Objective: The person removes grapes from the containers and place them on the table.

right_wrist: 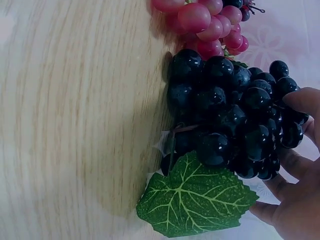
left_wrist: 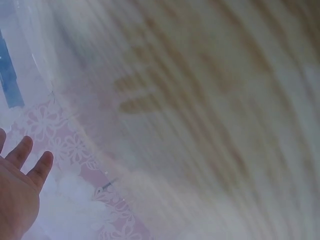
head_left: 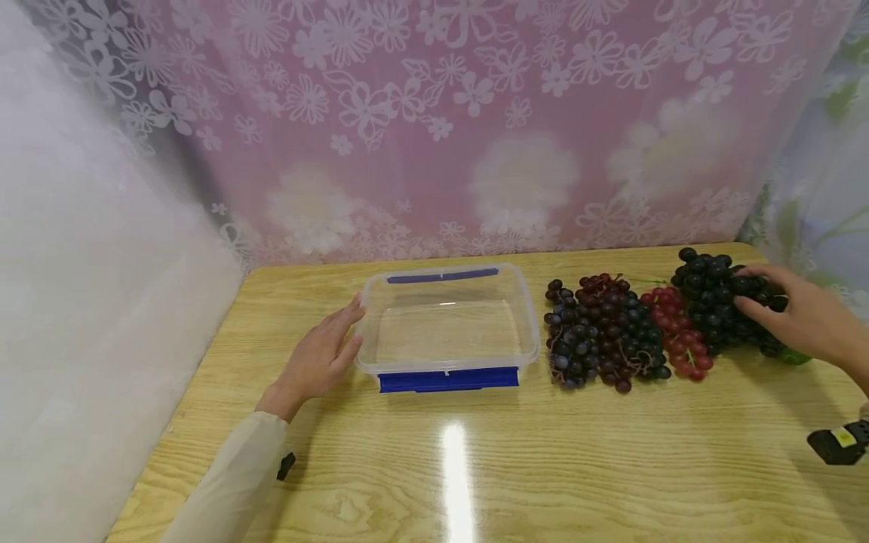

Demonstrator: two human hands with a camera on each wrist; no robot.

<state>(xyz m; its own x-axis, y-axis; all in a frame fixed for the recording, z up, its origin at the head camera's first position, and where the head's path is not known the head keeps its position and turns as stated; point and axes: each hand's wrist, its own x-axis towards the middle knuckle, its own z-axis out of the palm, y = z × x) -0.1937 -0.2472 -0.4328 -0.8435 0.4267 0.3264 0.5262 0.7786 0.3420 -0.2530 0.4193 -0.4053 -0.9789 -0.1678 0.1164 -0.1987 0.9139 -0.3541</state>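
Left hand point(head_left: 319, 356) lies flat on the counter point(head_left: 475, 467), fingers straight and spread, fingertips touching the left wall of the clear plastic box point(head_left: 448, 324). Box sits open-topped, nothing inside, blue latch point(head_left: 448, 379) on its near side, blue strip point(head_left: 443, 277) on the far rim. In the left wrist view the fingers point(left_wrist: 22, 165) are spread beside the blurred clear wall.

Right hand point(head_left: 808, 317) is on the black grape bunch point(head_left: 720, 298) at the counter's far right, fingers curled round its right side. The right wrist view shows fingertips point(right_wrist: 305, 102) wrapped on the black grapes point(right_wrist: 230, 120), with a green leaf point(right_wrist: 197, 202) at the bunch's stem end.

Just left of the black bunch, touching it, is a red grape bunch point(head_left: 679, 332); next to that a dark purple bunch point(head_left: 597, 332), just beside the box's right wall. All bunches lie on the counter. Pink floral curtain point(head_left: 434, 121) hangs behind.
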